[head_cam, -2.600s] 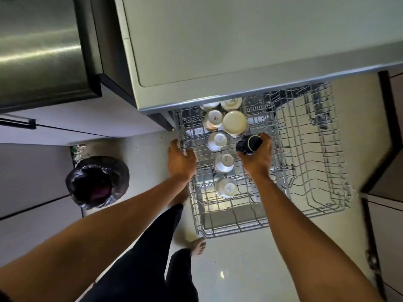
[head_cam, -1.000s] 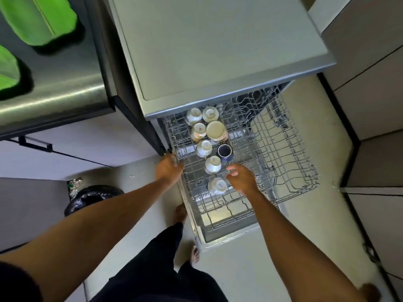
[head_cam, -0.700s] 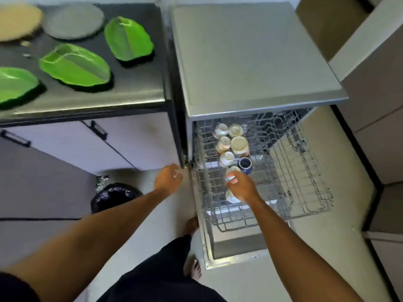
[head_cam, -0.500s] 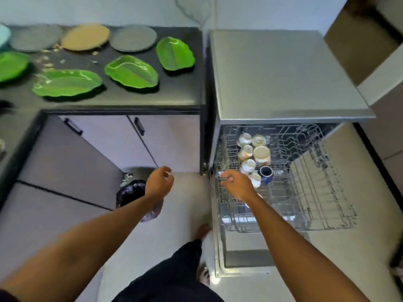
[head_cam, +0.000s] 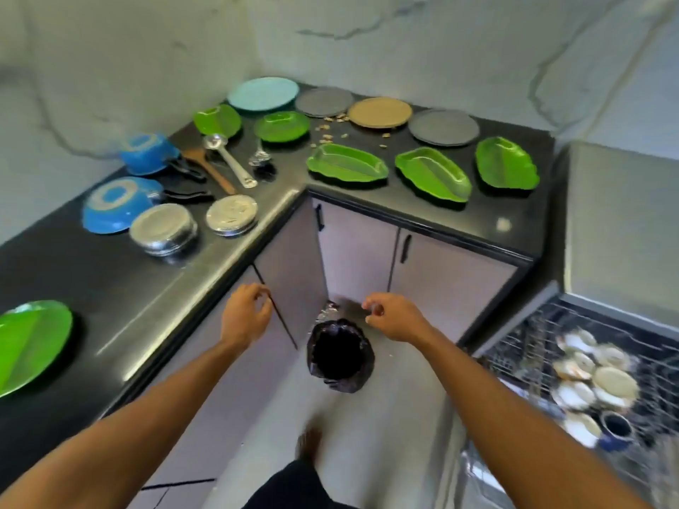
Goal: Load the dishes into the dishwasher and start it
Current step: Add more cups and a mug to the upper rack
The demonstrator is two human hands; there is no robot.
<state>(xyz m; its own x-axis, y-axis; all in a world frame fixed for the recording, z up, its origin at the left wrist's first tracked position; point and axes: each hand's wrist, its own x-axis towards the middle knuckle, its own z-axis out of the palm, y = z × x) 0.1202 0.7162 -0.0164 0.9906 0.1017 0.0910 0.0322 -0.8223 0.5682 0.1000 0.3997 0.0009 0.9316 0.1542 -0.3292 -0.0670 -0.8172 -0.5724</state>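
Note:
My left hand (head_cam: 245,314) and my right hand (head_cam: 393,317) hang in the air in front of the corner cabinets, fingers loosely curled, holding nothing. The dishwasher's wire rack (head_cam: 529,347) is pulled out at the right, with several pale cups (head_cam: 610,380) and a dark blue cup (head_cam: 617,427) in it. On the black L-shaped counter (head_cam: 514,222) lie several green leaf-shaped plates (head_cam: 347,164), round plates (head_cam: 379,112), two blue pans (head_cam: 117,204), steel bowls (head_cam: 163,229), a ladle (head_cam: 229,159) and a wooden spatula (head_cam: 207,169).
A bin lined with a black bag (head_cam: 340,356) stands on the floor in the corner, just below my right hand. Cabinet doors (head_cam: 433,284) close off the space under the counter. Crumbs (head_cam: 330,130) are scattered among the far plates. The dishwasher's grey top (head_cam: 621,229) sits right.
My right hand has left the rack and my left hand has let go of its edge. The view has swung left from the dishwasher to the counter corner.

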